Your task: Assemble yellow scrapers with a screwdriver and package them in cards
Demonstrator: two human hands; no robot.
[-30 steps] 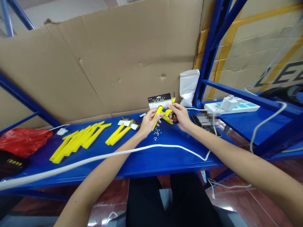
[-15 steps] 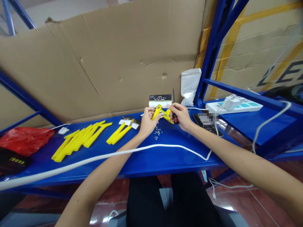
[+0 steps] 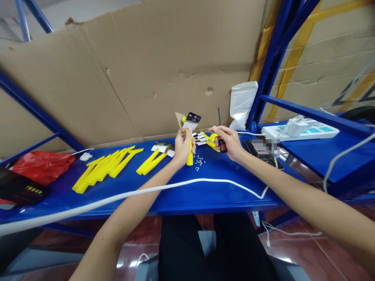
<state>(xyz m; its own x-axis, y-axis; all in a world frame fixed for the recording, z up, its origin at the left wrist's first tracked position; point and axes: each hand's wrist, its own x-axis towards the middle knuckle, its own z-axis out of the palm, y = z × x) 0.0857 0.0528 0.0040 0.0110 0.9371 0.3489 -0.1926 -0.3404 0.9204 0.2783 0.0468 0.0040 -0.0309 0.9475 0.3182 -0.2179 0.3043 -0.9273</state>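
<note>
L hand point(image 3: 182, 149) closed round a yellow tube point(image 3: 190, 159), tube approx. upright in view, near end just left of loose small metal pcs point(image 3: 200, 161) on blue table point(image 3: 181, 199). Blk/wht card point(image 3: 191, 120) at far end of tube, above L fingers. R hand point(image 3: 232, 143) curled round tool w/ red-and-blk handle point(image 3: 222, 146), apart from tube; tool tip: can't tell. More yellow pcs point(image 3: 213, 139) and a fan of cards point(image 3: 200, 139) betw. hands, far side. Left of L hand: pr. of yellow tubes point(image 3: 151, 161) w/ cards; farther left, row of yellow tubes point(image 3: 102, 168), then red bag point(image 3: 43, 166). Right of R hand: phone point(image 3: 259, 151), partly blurred; farther right, pwr strip point(image 3: 313, 133). Wht cable point(image 3: 164, 186) crosses near side, L to R.
</note>
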